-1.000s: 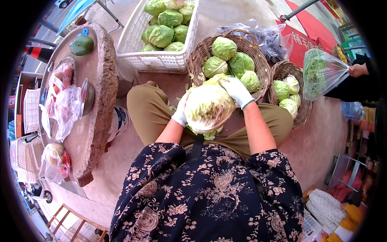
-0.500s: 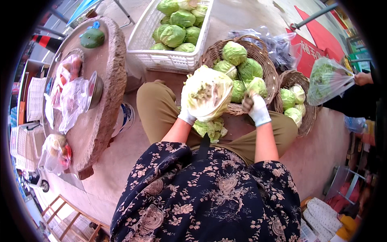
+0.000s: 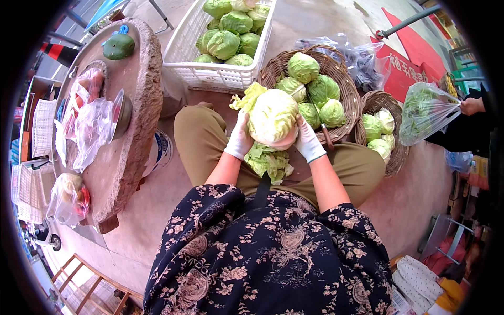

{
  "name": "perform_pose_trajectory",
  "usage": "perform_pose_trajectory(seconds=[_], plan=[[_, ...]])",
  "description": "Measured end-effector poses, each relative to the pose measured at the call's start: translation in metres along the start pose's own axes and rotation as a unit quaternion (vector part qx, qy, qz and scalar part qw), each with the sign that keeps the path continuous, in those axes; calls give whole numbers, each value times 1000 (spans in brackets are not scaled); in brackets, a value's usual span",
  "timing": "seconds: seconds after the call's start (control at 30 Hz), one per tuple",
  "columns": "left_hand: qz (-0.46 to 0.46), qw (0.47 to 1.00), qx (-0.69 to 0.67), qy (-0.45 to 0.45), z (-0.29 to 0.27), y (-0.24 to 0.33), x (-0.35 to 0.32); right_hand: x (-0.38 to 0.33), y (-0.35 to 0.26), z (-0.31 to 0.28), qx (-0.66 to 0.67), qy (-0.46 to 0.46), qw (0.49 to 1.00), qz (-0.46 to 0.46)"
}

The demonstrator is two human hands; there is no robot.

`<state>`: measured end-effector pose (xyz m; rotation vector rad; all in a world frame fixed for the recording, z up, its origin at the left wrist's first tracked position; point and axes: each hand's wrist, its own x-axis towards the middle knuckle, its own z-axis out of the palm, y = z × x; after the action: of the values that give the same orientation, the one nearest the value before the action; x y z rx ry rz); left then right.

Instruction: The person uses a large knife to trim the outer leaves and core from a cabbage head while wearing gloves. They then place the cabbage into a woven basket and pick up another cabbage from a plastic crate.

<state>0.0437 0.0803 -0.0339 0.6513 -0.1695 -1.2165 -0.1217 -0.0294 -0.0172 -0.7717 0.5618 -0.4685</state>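
Note:
A pale cabbage [image 3: 274, 119] is held between my two gloved hands, above my lap. My left hand [image 3: 240, 137] grips its left side, and my right hand [image 3: 308, 140] grips its right side. A loose yellow-green leaf [image 3: 249, 96] sticks out at its upper left. Beneath it, trimmed leaves [image 3: 266, 161] are heaped between my legs. Just beyond my right hand, a knife [image 3: 327, 135] with a brown handle leans on the rim of a wicker basket [image 3: 353, 100], its blade among several green cabbages [image 3: 324, 89].
A white plastic crate [image 3: 210, 76] of cabbages stands ahead. Right of the basket is a smaller wicker basket [image 3: 401, 152] with more. At left, a stone table [image 3: 137, 100] bears bagged produce and a green gourd [image 3: 118, 46]. Another person's hand [image 3: 471, 105] holds a bag of greens [image 3: 424, 113].
My right hand has let go of the knife, which now rests on the basket, and has taken the cabbage's right side. The cabbage has turned; its brown-spotted face is out of sight.

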Motion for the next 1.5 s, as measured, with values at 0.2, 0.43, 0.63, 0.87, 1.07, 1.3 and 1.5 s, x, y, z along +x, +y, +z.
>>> perform_pose_trajectory(seconds=[0.2,0.43,0.63,0.87,1.07,1.3,1.5], plan=[[-113,990,7,-89,-11,-3,0,0,-17,-23,-150,-14,989,2],[-64,991,111,-26,11,1,-2,-13,-33,-17,-274,-1,960,-57],[-43,969,242,2,13,1,3,5,-6,-37,-446,20,889,-101],[-57,962,260,64,9,-1,2,-10,-24,28,-652,84,753,7],[-63,979,149,124,-7,-18,6,-14,-14,52,-734,134,664,-50],[-20,962,239,133,-1,-22,-1,-6,-11,47,-774,173,608,-42],[-110,983,103,105,-15,-29,4,0,-12,21,-450,197,840,-233]])
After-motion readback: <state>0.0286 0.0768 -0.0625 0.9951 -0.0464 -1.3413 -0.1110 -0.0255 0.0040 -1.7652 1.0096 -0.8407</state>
